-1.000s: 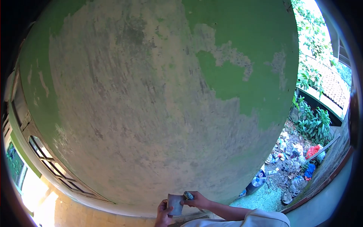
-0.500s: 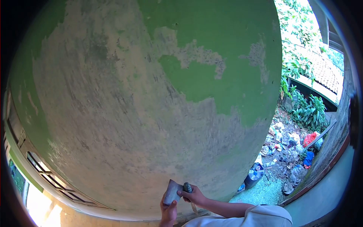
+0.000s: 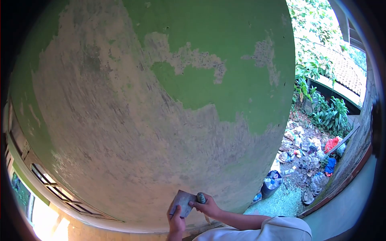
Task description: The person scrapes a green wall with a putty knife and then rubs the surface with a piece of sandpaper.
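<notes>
At the bottom middle, my left hand [image 3: 176, 221] is closed on a flat grey rectangular plate [image 3: 183, 201], its thumb lying on the plate's face. My right hand [image 3: 208, 207] grips a short tool with a dark, rounded end [image 3: 201, 197] that sticks up beside the plate. A pale, narrow part of this tool shows beneath the hand. The right fingertips are at the plate's right edge. Both hands are in front of the lower part of a wall [image 3: 132, 160], where green paint gives way to a scuffed grey-white surface.
Beyond the wall's right edge stands a dark bin [image 3: 271, 185] filled with litter. Scattered rubbish [image 3: 309, 160] covers the ground behind it, near green plants [image 3: 331, 114]. A low wall [image 3: 345, 197] borders the right side. At lower left is a framed window [image 3: 60, 193].
The view has turned slightly, so the wall's patches sit further left. My left hand has shifted a little up and left on the plate; the right hand has barely moved.
</notes>
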Motion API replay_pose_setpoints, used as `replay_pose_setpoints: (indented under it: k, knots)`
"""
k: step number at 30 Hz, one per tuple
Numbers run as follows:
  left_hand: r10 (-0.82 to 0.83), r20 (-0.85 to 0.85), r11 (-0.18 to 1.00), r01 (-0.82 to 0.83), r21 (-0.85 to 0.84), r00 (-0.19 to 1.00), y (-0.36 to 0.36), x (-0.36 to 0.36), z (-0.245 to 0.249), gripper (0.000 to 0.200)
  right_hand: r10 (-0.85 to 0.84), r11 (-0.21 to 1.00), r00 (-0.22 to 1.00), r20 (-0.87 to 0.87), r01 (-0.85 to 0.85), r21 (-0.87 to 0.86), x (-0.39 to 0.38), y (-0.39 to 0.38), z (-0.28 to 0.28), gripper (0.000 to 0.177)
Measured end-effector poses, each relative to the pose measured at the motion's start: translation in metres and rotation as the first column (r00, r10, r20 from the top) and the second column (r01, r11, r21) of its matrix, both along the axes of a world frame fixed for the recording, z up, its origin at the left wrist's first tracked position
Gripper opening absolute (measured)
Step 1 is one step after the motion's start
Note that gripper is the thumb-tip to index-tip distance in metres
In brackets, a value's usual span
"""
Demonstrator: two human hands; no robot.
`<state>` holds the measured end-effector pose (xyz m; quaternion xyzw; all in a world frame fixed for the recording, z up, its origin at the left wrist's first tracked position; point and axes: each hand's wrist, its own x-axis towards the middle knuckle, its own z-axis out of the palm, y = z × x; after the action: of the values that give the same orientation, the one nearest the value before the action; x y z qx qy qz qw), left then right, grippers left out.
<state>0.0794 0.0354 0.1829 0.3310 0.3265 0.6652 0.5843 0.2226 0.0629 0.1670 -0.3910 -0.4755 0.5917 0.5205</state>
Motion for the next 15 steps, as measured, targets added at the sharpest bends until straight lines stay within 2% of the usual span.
replay_pose_setpoints:
  k: [2,4,6,7,9,12,15]
  knots:
    - [0.012,0.008,0.997,-0.012,0.079,1.0,0.0,0.003,0.017,0.042,0.017,1.0,1.0,0.003,-0.017,0.004,0.005,-0.001,0.0,0.026]
    - [-0.017,0.051,0.998,0.014,0.062,0.999,0.002,0.003,0.019,0.048,0.04,0.999,0.999,0.008,-0.04,0.001,0.011,-0.004,0.003,0.025]
    - [-0.032,0.098,0.999,0.029,0.04,0.995,0.002,0.003,0.021,0.054,0.13,0.989,0.984,-0.123,-0.138,-0.058,0.018,-0.008,0.009,0.02]
    - [-0.066,0.138,0.998,0.062,0.031,0.988,0.001,0.004,0.022,0.057,0.143,0.986,0.982,-0.121,-0.152,-0.07,0.02,-0.009,0.01,0.02]
    - [-0.078,0.186,0.997,0.076,0.013,0.98,0.0,0.005,0.022,0.06,0.207,0.964,0.919,-0.336,-0.25,-0.09,0.023,-0.011,0.01,0.018]
    - [-0.064,0.226,0.998,0.066,-0.001,0.972,0.003,0.004,0.017,0.061,0.241,0.945,0.887,-0.394,-0.307,-0.115,0.026,-0.014,0.018,0.021]
    - [-0.096,0.373,0.995,0.081,0.057,0.923,0.004,0.0,0.018,0.053,0.239,0.954,0.918,-0.317,-0.282,-0.097,0.029,-0.015,0.021,0.027]
